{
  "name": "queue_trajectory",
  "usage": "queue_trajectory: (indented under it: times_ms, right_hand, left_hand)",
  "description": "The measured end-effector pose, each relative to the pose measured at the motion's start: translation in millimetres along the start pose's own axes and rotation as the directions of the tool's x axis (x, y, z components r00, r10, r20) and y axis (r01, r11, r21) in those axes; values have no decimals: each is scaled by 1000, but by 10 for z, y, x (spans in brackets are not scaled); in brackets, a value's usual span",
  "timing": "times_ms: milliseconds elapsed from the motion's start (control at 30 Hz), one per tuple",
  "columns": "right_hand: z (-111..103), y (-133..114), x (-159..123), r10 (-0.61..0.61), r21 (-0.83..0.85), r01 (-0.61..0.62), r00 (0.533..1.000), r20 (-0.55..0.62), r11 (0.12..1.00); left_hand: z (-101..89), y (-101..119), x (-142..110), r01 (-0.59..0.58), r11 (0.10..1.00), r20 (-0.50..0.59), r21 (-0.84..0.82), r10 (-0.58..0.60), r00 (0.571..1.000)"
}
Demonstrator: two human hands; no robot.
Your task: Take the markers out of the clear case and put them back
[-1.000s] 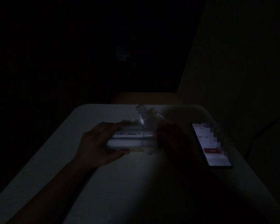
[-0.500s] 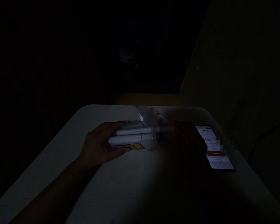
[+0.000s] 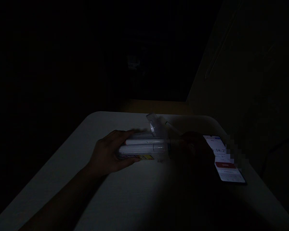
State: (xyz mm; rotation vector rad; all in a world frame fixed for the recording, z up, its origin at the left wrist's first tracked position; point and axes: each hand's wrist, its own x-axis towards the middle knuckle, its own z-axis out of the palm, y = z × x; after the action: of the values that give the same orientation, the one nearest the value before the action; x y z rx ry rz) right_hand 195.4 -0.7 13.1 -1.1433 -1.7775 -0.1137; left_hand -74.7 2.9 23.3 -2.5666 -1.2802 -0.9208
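Over the pale table [image 3: 115, 199], a clear case [image 3: 146, 157] sits between the hands, its long axis running left to right, its flap [image 3: 152, 119] at the right end. The left hand [image 3: 109, 152] is wrapped round its left end; the right hand [image 3: 195, 149], nearer the flap, is too dark to tell whether it pinches anything. White markers [image 3: 139, 149] lie lengthwise inside.

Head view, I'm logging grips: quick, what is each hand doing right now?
Left hand: closed around a clear case with white markers inside.
Right hand: in deep shadow near the case; grip cannot be told.
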Motion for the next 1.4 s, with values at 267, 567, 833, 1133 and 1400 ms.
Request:
queue_trajectory:
  times_ms: [267,567,833,1133,1400]
  right_hand:
    - [-4,26,8,23,6,-23,1000,3,1000]
    - [-21,24,2,18,-22,-19,999,-36,1000]
    - [-85,36,-33,-16,-68,12,998,-58,998]
    - [-96,24,-83,-77,-81,82,995,59,993]
    - [0,171,-134,-92,-90,101,991,95,991]
  left_hand:
    - [29,-17,-9,18,1000,-12,-8,-18,1000]
    - [43,-22,-12,5,1000,-16,-8,-5,1000]
    - [43,-23,-9,5,1000,-14,-11,-5,1000]
    - [16,3,2,12,1000,16,0,-12,1000]
    - [26,-7,-1,-13,999,-12,30,13,1000]
